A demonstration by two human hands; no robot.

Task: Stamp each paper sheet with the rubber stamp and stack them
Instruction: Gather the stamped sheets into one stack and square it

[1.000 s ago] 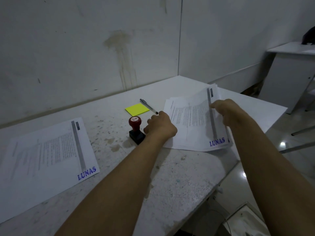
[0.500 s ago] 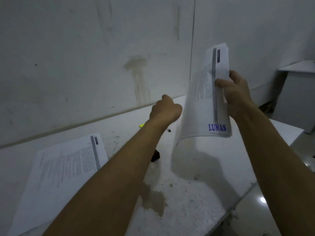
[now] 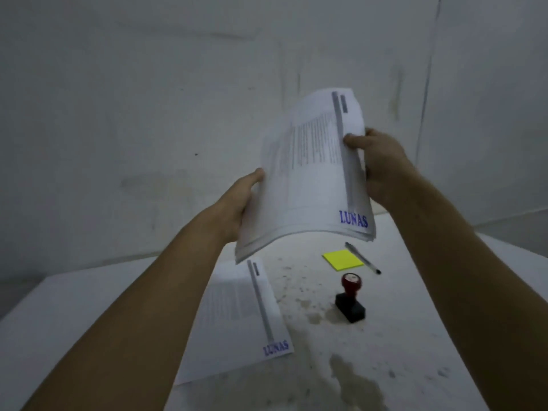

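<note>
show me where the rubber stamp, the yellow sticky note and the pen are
rubber stamp (image 3: 350, 298): head view, black base.
yellow sticky note (image 3: 342, 259): head view, centre.
pen (image 3: 362, 258): head view, mid-barrel.

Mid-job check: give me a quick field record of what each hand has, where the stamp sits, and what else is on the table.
left hand: holds the left edge of the lifted paper stack
right hand: grips the stack's right edge, thumb on the front
lifted paper stack: in the air above the table, curved, top sheet marked LUNAS in blue
rubber stamp: upright on the table, untouched
single sheet: flat on the table, also marked LUNAS
yellow sticky notes: beyond the stamp
pen: beside the notes
</note>
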